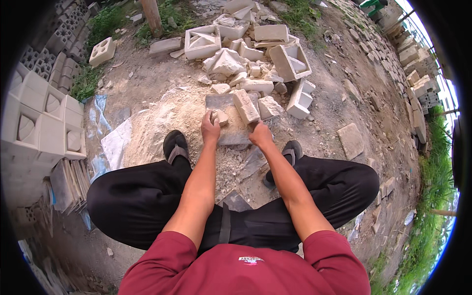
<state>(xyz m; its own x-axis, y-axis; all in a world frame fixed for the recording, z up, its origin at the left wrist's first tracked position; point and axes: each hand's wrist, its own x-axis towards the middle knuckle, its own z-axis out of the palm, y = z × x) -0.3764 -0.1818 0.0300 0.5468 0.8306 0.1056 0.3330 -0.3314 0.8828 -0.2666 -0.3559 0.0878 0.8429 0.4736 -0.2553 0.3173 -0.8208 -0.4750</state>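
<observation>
You sit with knees spread and both hands near the centre of the frame; between them a brick-shaped block (246, 106) slants, its long axis running from upper left to lower right; its lower end sits just above your right hand (260, 134), the nearer of the two. That hand is curled around a short dark piece (253, 124), perhaps a handle; whether it joins the block cannot be made out. Your left hand (211, 130) has its fingers closed against a pale stone chunk (221, 117), just to the right of the fingertips; the block stands close on the chunk's other side, leaving only a narrow gap.

Below both, a flat grey slab (220, 102) shows in parts; the chunk appears to rest on it, though the contact is hidden. A broken lump (269, 106) sits just right of the block; a heap of rubble (226, 61) crowds the upper centre, hemming in the far side of the slab; pale grit (162, 123) spreads left of centre, with more open ground that way. Stacked moulded blocks (49, 113) line the left edge; a loose flat stone (350, 140) lies right of centre, well apart from your hands.
</observation>
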